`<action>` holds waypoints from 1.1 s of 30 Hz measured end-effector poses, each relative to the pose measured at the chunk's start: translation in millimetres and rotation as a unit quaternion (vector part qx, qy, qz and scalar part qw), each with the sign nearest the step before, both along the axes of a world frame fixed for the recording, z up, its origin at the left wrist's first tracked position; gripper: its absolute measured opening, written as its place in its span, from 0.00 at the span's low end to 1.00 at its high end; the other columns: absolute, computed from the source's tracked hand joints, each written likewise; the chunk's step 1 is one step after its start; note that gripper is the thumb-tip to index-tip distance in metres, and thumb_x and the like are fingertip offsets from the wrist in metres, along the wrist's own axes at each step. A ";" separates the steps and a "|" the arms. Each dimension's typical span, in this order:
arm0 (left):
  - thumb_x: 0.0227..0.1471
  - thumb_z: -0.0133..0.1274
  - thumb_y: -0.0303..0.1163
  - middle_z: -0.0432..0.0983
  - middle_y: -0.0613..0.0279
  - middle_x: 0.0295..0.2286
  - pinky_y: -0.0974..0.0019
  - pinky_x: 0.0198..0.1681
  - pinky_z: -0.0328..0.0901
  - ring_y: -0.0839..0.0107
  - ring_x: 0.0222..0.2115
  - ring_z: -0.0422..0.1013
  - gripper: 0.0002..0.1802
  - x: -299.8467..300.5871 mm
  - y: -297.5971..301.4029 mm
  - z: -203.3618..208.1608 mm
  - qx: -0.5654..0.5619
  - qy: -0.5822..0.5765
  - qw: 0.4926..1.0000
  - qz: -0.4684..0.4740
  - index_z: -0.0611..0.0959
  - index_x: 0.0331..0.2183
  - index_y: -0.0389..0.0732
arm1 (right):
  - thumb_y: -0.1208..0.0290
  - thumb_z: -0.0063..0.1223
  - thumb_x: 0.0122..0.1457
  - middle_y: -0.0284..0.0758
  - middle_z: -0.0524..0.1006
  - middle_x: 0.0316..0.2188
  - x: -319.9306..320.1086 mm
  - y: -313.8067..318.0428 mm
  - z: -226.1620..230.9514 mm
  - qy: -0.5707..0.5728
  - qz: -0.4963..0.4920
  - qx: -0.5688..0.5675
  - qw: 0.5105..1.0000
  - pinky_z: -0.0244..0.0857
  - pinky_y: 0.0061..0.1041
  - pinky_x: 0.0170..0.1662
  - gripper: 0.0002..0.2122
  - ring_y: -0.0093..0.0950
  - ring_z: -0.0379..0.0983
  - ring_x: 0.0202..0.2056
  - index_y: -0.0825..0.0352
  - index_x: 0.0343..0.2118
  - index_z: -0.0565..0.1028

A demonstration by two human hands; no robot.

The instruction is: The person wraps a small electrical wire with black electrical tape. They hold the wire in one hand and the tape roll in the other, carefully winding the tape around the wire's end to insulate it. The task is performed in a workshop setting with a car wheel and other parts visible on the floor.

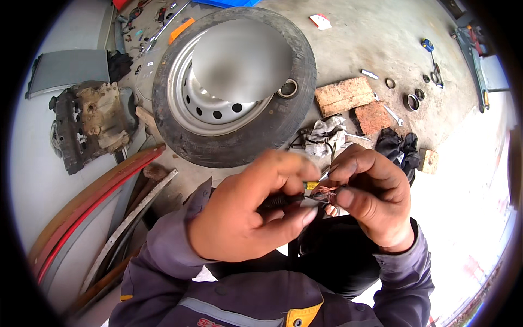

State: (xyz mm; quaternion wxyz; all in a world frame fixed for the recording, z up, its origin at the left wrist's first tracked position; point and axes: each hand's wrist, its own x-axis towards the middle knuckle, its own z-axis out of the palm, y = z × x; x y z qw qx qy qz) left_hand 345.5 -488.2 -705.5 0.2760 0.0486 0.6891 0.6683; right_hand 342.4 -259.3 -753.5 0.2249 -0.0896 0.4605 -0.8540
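Note:
In front of my chest, both hands work close together on a dark electrical cable with bare copper strands (327, 191) at its end. My left hand (245, 210) is closed around a black, ribbed part of it (275, 201), its thumb and fingertips pointing right. Opposite it, my right hand (376, 196) pinches the strands between thumb and forefinger. Thin dark wires run between the two hands. Fingers hide much of the cable, and a small yellow piece (311, 185) shows just behind them.
Beyond my hands lies a wheel with its tyre (234, 150), partly blurred, a metal ring (287, 88) on it. To the right are bricks (343, 95), a spanner (393, 115), rings (412, 102) and black gloves (395, 147). Red-edged panels (90, 218) and a dirty metal part (92, 120) stand left.

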 end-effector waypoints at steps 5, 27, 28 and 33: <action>0.56 0.57 0.20 0.73 0.55 0.37 0.69 0.34 0.68 0.72 0.31 0.73 0.14 -2.4 -8.3 -34.6 -0.012 0.266 0.963 -0.038 0.74 0.45 0.36 | 0.80 0.54 0.64 0.36 0.77 0.41 2.9 -10.7 8.9 -0.049 -0.002 0.059 0.997 0.67 0.23 0.49 0.08 0.24 0.74 0.43 0.74 0.45 0.74; 0.66 0.50 0.33 0.77 0.49 0.33 0.76 0.18 0.61 0.72 0.19 0.71 0.08 -5.3 3.7 -48.7 0.201 0.043 0.969 0.133 0.73 0.43 0.41 | 0.81 0.58 0.62 0.34 0.75 0.39 -1.1 -23.6 6.5 0.083 -0.062 0.213 0.972 0.68 0.22 0.48 0.07 0.21 0.72 0.42 0.73 0.42 0.75; 0.65 0.50 0.33 0.77 0.50 0.33 0.76 0.18 0.61 0.72 0.19 0.71 0.08 -8.4 0.6 -48.7 0.208 0.002 0.969 0.136 0.73 0.42 0.40 | 0.81 0.58 0.62 0.34 0.75 0.39 -1.8 -20.8 6.0 0.068 -0.056 0.203 0.975 0.67 0.21 0.48 0.07 0.21 0.72 0.42 0.73 0.42 0.74; 0.65 0.51 0.32 0.77 0.54 0.32 0.76 0.18 0.60 0.74 0.19 0.70 0.08 -16.4 -2.8 -45.5 0.212 -0.044 0.967 0.133 0.74 0.42 0.38 | 0.78 0.56 0.65 0.32 0.77 0.38 -5.7 -20.5 5.6 -0.025 -0.097 0.186 0.977 0.66 0.19 0.45 0.07 0.19 0.72 0.40 0.73 0.43 0.73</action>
